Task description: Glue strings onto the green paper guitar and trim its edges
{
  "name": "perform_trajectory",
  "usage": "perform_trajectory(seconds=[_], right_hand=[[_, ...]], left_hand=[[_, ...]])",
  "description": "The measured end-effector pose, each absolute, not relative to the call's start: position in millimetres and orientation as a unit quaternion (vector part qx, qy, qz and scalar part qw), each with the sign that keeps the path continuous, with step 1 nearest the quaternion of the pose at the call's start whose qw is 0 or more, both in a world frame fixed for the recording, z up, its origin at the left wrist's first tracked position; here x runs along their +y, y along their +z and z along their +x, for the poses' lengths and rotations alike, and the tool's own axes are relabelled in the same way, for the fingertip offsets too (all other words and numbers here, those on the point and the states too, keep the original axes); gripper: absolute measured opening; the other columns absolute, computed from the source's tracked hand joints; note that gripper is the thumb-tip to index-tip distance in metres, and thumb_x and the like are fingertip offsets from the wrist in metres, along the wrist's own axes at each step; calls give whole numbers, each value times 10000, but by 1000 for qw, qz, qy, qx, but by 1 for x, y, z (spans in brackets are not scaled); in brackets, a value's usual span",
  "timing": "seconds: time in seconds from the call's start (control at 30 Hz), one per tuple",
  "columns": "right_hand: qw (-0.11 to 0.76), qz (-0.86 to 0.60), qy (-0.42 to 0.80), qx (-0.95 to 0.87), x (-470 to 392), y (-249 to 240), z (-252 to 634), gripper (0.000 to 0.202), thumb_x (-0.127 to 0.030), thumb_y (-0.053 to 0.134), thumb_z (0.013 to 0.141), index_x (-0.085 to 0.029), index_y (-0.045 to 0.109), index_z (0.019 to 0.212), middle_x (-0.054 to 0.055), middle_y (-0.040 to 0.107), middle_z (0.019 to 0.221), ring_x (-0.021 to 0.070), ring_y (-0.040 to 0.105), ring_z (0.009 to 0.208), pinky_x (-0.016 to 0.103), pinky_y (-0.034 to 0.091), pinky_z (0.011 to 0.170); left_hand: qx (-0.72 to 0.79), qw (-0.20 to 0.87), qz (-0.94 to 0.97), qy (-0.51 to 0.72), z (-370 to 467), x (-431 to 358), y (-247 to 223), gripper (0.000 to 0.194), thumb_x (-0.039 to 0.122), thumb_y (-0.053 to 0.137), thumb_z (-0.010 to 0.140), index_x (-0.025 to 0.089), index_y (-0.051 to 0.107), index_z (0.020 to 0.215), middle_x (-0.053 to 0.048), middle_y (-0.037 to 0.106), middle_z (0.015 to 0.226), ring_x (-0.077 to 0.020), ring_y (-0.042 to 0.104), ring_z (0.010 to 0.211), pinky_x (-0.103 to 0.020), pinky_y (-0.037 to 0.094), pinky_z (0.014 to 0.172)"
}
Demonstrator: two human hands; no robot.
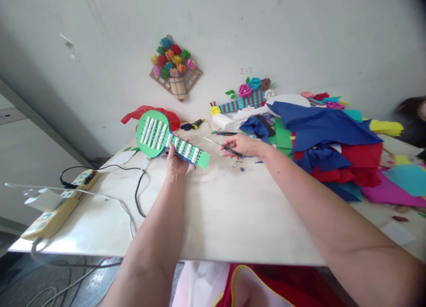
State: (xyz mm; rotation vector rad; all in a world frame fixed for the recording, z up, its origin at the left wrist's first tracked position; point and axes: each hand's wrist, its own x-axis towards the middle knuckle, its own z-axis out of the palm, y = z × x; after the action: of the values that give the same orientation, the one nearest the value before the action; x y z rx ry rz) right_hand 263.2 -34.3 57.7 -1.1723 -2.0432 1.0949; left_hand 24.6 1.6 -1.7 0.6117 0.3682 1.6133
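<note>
A green paper guitar with white rolled strips and a blue edge is tilted above the table, its round body up and to the left. My left hand grips it around the neck, the thumb lying across the front. To the right of the neck's end, my right hand is closed on a pair of scissors, blades pointing left and apart from the guitar. The fingers partly cover the scissors' handles. Small blue paper scraps lie on the table below this hand.
Blue, red and green craft paper is heaped at the right. Yellow-and-black pliers, pens and red paper lie toward the wall. A power strip with cables sits at the left edge. A paper-flower decoration hangs above.
</note>
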Motion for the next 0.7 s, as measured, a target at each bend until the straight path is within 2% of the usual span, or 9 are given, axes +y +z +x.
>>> perform_trajectory(seconds=[0.13,0.37,0.7], right_hand=[[301,-424,409,-750,-28,48,261,425,-459,759,572,-128,658,819,-4,588,624,47,472,469,174,425,410],[252,-423,412,-767,-30,46,255,411,-480,733,589,-134,633,787,-22,553,588,61,467,470,198,436,429],[203,-404,378,-808,-30,46,259,446,-524,689,605,-135,626,816,-26,564,624,71,489,518,189,394,449]], left_hand=[[179,647,288,683,27,0,-1,322,447,505,834,181,609,982,-57,699,826,-195,668,751,-393,480,832],[182,661,305,661,28,-2,-1,299,399,439,876,177,597,1002,-78,706,847,-208,674,769,-400,495,813],[188,655,298,669,27,0,-3,326,407,490,853,178,578,1068,-81,705,884,-220,671,813,-423,455,886]])
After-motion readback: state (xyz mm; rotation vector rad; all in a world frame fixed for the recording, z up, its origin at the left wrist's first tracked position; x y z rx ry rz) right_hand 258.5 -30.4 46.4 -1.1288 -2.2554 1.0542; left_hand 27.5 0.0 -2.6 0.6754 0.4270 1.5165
